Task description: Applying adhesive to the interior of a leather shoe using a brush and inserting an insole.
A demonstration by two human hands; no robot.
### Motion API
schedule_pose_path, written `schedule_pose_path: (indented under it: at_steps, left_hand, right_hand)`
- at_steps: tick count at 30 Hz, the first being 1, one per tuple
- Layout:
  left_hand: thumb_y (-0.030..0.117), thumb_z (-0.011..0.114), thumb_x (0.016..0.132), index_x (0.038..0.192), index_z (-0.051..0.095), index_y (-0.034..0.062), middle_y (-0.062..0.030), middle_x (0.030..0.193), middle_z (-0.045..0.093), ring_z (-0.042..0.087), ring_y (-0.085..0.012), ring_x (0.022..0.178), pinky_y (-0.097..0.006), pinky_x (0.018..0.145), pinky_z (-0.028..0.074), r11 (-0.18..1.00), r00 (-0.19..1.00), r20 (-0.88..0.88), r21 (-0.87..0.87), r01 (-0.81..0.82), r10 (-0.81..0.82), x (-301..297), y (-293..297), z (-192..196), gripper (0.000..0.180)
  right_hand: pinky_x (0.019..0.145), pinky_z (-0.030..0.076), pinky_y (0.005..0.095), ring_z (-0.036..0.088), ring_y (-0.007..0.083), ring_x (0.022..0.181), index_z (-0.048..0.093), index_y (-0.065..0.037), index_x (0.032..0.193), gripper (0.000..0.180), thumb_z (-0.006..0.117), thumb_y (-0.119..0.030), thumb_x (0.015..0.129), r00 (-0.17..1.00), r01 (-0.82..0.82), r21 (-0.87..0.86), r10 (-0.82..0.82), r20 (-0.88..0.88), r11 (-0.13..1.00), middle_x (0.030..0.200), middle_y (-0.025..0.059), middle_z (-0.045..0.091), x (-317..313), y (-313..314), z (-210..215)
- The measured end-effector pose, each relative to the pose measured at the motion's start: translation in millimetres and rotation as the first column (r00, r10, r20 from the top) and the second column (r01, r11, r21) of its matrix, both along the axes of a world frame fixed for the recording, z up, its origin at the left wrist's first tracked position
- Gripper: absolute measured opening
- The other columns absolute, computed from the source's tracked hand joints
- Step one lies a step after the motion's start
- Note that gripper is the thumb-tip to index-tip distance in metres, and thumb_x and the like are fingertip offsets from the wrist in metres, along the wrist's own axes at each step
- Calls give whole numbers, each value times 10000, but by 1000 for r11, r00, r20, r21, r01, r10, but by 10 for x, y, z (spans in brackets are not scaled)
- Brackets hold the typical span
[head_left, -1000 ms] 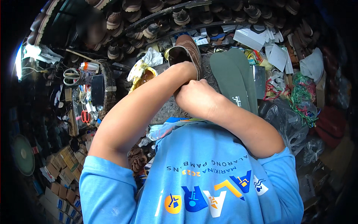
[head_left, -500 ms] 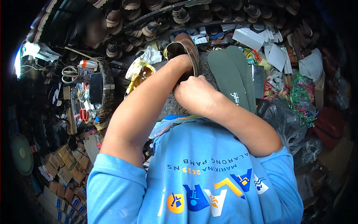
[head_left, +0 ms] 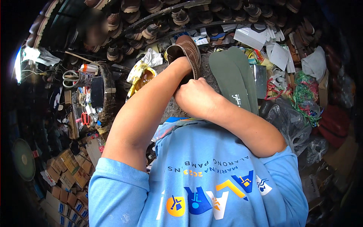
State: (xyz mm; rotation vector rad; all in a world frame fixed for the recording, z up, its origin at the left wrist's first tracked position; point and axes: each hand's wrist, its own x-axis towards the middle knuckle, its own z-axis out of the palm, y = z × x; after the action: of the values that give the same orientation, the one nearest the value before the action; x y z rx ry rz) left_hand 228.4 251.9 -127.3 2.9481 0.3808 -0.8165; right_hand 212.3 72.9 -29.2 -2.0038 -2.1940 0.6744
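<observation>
Brogue, brown, at twelve o'clock: your left hand is inside, its grip hidden; your right hand is curled tightly on its heel. Inner work appears underway, not finished; two green insoles lie outside at two o'clock.

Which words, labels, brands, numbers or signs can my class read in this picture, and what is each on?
I'll locate the lettering without copying its wording.
Blue shirt: large colourful letters, smaller dark and orange lines, a number; readable.
Green sole-shaped pieces: short white lettering, small and hard to make out.
Cardboard boxes, lower left: blue labels, too small to read.
Packets beside the green pieces: printing too small to read.
Brown shoe: no lettering visible.
</observation>
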Motion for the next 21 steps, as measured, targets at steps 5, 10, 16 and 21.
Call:
schedule_pose_path:
  at_steps: [5, 10, 16, 21]
  left_hand:
    - [233, 685, 851, 931, 783, 20, -188, 903, 741, 713, -340, 844, -434, 752, 538, 1000, 999, 39, 9, 24, -24, -169, -126, -134, 248]
    - [238, 686, 851, 930, 784, 21, -187, 901, 740, 712, -340, 843, -432, 750, 538, 999, 994, 104, 33, -29, 25, 61, 224, -209, 251]
    - [244, 688, 852, 928, 785, 23, -185, 899, 740, 711, -340, 841, -430, 748, 537, 997, 984, 177, 67, -47, 35, 61, 160, -330, 253]
    - [250, 690, 852, 927, 785, 25, -183, 897, 739, 710, -339, 839, -429, 746, 537, 996, 979, 202, 78, -50, 33, -70, 195, -471, 256]
  right_hand:
    - [672, 596, 470, 758, 334, 773, 745, -58, 815, 113, 648, -112, 792, 999, -6, 164, 15, -49, 986, 812, 144, 755, 90, -69, -141]
    - [657, 595, 468, 756, 333, 758, 736, -55, 817, 107, 645, -106, 789, 998, -24, 241, 36, -47, 970, 802, 146, 752, 24, -56, -147]
    - [651, 591, 466, 753, 331, 743, 734, -56, 821, 108, 644, -103, 788, 999, -16, 210, 25, -41, 978, 787, 144, 749, 71, -62, -110]
    - [652, 591, 459, 752, 329, 746, 738, -60, 814, 108, 645, -105, 784, 998, -10, 212, 22, -58, 977, 785, 144, 748, 27, -59, -177]
